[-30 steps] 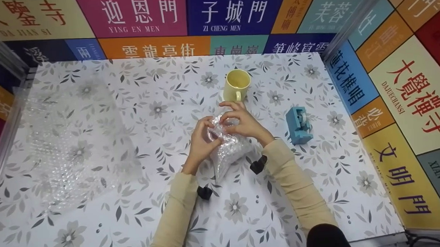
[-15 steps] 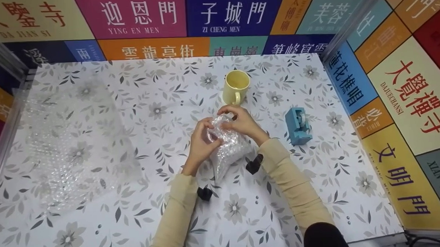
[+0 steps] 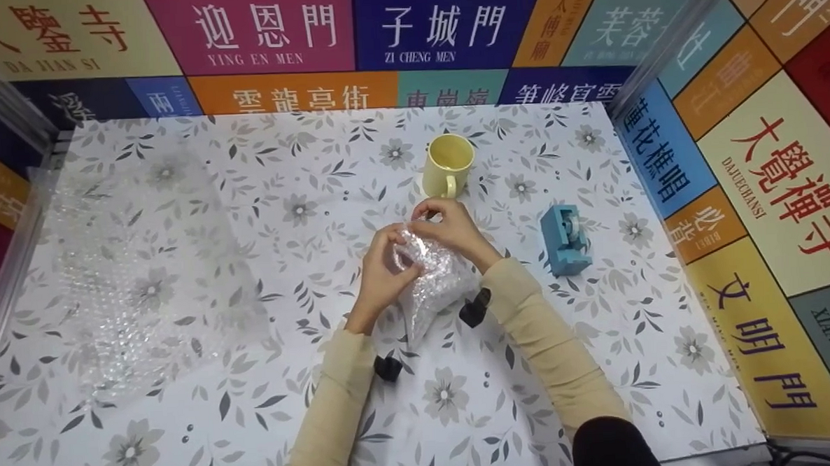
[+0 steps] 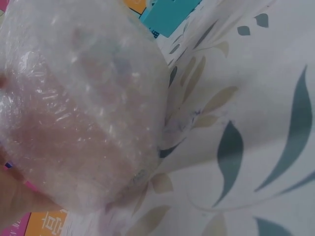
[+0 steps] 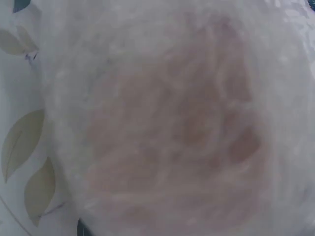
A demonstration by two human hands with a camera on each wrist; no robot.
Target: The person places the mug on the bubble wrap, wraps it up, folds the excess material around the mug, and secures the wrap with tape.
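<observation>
A bundle of bubble wrap stands on the table between the two hands, its lower end tapering toward the near side. In both wrist views a pinkish shape shows blurred through the layers; what lies inside is hidden. My left hand grips the bundle's left side, thumb in front and fingers curled over the top. At the top edge my right hand pinches the film between thumb and fingers. The left wrist view shows the bundle up close, with part of the left hand at its lower left.
A yellow mug stands just beyond the right hand. To the right is a teal tape dispenser with a roll in it. A flat sheet of bubble wrap covers the table's left side. Printed panels wall the back and sides.
My right hand has drawn back slightly from the mug, and its spread fingers have closed to a pinch on the top of the wrap. The left hand has stayed nearly still.
</observation>
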